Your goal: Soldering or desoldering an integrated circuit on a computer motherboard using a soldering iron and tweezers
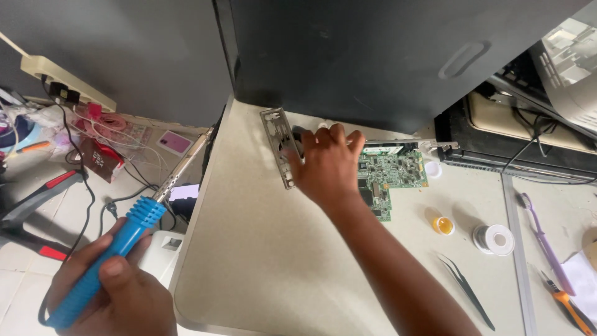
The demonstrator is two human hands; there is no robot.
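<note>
Head view, tweezers, solder spool, toothbrush

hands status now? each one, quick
Left hand: closed grip on the blue-handled soldering iron.
Right hand: fingers spread, resting on the green circuit board; not gripping.

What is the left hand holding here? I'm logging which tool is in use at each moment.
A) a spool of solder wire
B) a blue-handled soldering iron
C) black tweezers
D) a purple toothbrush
B: the left hand is wrapped around the ribbed blue handle of the soldering iron, its metal shaft pointing up and away, while the tweezers, toothbrush and solder spool lie untouched on the table.
</note>
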